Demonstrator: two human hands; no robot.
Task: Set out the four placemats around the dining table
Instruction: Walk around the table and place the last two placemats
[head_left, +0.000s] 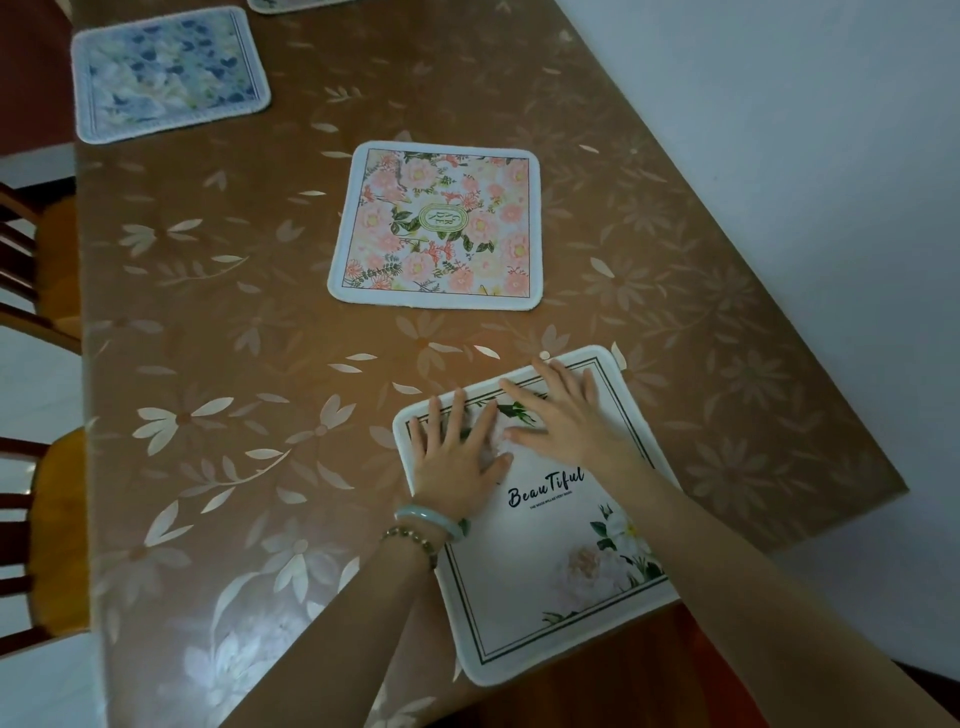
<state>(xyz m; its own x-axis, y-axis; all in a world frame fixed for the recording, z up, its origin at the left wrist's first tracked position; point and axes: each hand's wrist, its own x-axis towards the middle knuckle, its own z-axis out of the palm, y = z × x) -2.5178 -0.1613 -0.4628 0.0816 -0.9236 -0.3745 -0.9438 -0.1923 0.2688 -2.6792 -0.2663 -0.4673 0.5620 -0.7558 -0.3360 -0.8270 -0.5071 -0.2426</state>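
Four placemats, two flat hands

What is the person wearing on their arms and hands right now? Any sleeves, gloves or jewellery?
No sleeves or gloves show: both forearms are bare. The left hand has two bracelets at its wrist, a smooth pale green bangle and a beaded bracelet of small brownish beads. The right hand and its wrist carry nothing.

Glossy plastic-looking table cover; matt, perhaps cloth placemats.

Bare arms, no sleeves; L wrist w/ jade bangle & bead bracelet.
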